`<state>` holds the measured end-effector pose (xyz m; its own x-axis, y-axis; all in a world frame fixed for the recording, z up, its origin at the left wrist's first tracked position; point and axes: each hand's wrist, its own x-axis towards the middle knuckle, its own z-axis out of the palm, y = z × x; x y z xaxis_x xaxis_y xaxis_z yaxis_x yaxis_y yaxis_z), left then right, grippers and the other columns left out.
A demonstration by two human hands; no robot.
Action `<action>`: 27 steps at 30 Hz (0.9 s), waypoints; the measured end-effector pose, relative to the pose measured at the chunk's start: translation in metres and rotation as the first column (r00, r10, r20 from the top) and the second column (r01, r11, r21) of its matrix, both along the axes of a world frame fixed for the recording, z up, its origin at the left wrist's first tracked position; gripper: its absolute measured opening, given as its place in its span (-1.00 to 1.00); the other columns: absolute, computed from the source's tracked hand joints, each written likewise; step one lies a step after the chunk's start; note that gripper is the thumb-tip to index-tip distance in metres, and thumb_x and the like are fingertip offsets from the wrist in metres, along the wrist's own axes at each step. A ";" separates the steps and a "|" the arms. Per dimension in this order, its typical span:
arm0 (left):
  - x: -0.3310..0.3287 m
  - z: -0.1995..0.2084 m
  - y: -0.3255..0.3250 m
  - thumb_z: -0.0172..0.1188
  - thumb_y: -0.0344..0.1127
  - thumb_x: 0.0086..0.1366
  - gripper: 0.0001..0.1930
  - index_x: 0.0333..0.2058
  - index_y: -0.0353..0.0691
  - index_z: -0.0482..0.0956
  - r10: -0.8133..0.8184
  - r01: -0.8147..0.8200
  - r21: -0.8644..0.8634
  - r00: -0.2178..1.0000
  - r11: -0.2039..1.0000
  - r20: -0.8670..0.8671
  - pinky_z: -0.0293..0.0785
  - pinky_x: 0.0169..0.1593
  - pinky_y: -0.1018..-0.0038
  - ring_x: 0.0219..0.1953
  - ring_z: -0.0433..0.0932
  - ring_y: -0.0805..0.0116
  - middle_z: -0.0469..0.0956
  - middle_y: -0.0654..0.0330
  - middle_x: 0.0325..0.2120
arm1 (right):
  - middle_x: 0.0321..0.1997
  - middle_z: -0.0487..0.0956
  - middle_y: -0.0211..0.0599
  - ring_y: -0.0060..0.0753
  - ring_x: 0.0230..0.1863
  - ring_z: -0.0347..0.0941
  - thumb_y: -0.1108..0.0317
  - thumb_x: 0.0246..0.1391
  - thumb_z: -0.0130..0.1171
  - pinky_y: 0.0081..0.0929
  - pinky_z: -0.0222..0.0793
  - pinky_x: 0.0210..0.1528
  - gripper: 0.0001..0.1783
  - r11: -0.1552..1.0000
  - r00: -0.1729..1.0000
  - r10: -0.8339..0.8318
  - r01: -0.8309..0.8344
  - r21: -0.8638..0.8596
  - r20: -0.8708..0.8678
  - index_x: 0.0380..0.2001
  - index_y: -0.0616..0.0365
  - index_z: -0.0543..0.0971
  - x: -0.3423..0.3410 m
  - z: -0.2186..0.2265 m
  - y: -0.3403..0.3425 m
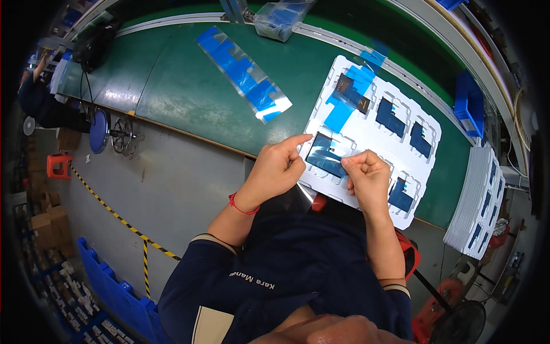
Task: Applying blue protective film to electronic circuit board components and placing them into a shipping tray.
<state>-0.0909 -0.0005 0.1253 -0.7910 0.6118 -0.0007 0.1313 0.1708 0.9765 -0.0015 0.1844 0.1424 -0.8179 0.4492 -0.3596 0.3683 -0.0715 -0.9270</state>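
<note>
A white moulded tray [372, 140] lies on the green bench in front of me, holding several dark L-shaped pieces. My left hand [275, 172] is at its left edge, index finger stretched out and thumb apart, the fingertip by the near-left compartment. In that compartment sits a glossy dark L-shaped piece [325, 155] with light glinting off it. The thumb and forefinger of my right hand [366, 175] pinch together at its right corner; whether they grip the piece or a thin film over it is hidden. Blue film strips [344, 109] partly cover the far-left piece [350, 92].
A clear sheet with blue patches [243, 74] lies on the bench to the left. At right are a stack of white trays [474, 200] and a blue bin [468, 106]. A plastic bag [281, 20] sits at the back rail. Another person [43, 97] works far left, near a stool [99, 132].
</note>
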 end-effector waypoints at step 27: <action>0.006 0.010 0.014 0.07 -0.52 0.06 -0.71 -0.22 -0.24 0.63 -0.048 -0.079 -0.267 0.897 0.961 -0.439 0.37 -0.52 0.34 -0.59 0.47 0.14 0.46 0.07 -0.63 | -0.69 0.53 -0.32 -0.65 -0.68 0.40 0.53 -0.07 0.26 -0.66 0.28 -0.60 -0.89 0.885 0.994 0.018 0.035 0.465 -0.109 -0.56 0.28 0.52 0.001 -0.011 -0.015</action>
